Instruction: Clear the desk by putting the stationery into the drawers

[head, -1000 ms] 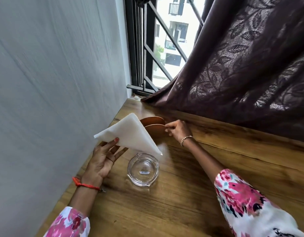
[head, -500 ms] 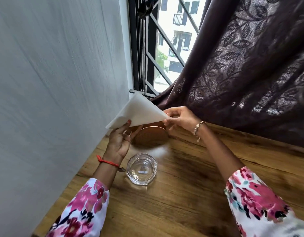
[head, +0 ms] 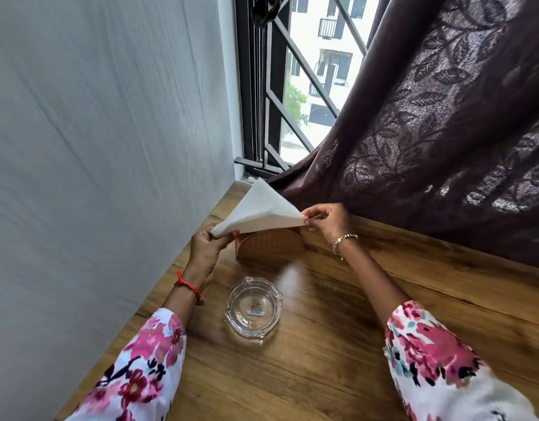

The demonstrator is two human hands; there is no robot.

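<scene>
A stack of white paper napkins (head: 260, 209) folded into a triangle is held over a brown woven holder (head: 271, 243) at the far left of the wooden desk (head: 338, 360). My left hand (head: 206, 249) pinches the stack's left corner. My right hand (head: 325, 221) pinches its right corner. The holder stands on the desk below the stack, and its top is hidden by the napkins. No drawers are in view.
A clear glass ashtray (head: 253, 306) sits on the desk just in front of the holder, between my forearms. A grey wall (head: 95, 162) runs along the desk's left edge. A dark patterned curtain (head: 429, 123) hangs along the back edge beside a barred window (head: 295, 86).
The napkin stack was in my left hand alone while my right hand touched the holder. Now both hands hold it by its corners above the holder, and the view has tilted upward.
</scene>
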